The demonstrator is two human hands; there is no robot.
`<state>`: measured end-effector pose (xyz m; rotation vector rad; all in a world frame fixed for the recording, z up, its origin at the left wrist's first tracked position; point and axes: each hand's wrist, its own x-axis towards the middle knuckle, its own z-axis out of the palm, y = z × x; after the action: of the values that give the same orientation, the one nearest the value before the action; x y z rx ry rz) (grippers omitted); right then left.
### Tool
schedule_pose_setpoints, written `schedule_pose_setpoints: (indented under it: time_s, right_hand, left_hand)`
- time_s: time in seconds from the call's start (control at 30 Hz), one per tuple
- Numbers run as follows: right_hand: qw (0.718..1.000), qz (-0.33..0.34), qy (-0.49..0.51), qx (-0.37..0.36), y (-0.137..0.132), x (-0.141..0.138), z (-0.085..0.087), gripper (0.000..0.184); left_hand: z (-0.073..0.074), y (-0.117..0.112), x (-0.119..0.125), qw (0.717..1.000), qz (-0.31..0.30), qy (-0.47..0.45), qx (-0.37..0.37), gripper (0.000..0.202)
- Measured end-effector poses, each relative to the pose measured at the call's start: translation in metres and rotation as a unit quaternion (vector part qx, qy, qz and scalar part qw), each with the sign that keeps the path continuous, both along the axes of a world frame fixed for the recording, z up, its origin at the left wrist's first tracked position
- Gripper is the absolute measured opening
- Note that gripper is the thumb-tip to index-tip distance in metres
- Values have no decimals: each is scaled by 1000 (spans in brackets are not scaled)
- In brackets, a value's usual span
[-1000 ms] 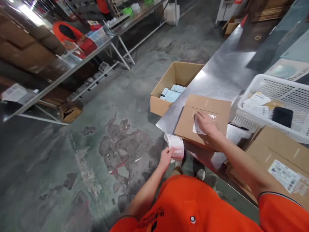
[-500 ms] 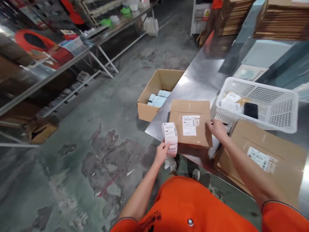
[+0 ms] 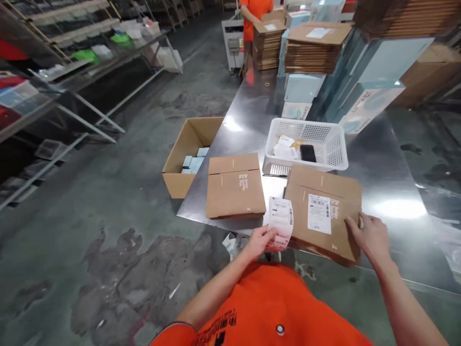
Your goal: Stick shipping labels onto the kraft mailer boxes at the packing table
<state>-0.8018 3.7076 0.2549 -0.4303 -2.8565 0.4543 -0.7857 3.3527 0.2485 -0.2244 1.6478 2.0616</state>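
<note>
My left hand pinches a strip of printed shipping labels, held over the table's front edge. On the right stack lies a flattened cardboard box bearing a white label and white print. My right hand grips this box by its right edge, thumb on top, fingers partly hidden. To the left sits another stack of flattened cardboard boxes; its top box shows print and no label.
A white plastic basket with papers and a dark object stands behind the boxes. An open carton holding pale blue boxes is beside the metal table. Tall stacks rise at the back; a person in orange stands beyond.
My right hand has moved from the left stack to the right stack with the labelled box. The left hand has brought the label strip rightward, and the view has turned right.
</note>
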Motion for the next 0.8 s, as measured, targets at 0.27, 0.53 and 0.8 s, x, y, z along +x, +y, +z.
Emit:
schedule_pose_setpoints:
  time_s: [0.27,0.53,0.8]
  right_hand:
    - [860,328,-75,-385,-155,-67,59,58]
    - [794,442,-154,-388,-270,-69,39,43]
    - [870,472,-8,-142,-324,-165,-8,24]
  left_hand:
    - [17,-29,21,997,10,40,-59,46]
    - [31,-75,-9,952,270,111,-94,33]
    - [-42,-106,-15,952,297,-23,-71,41]
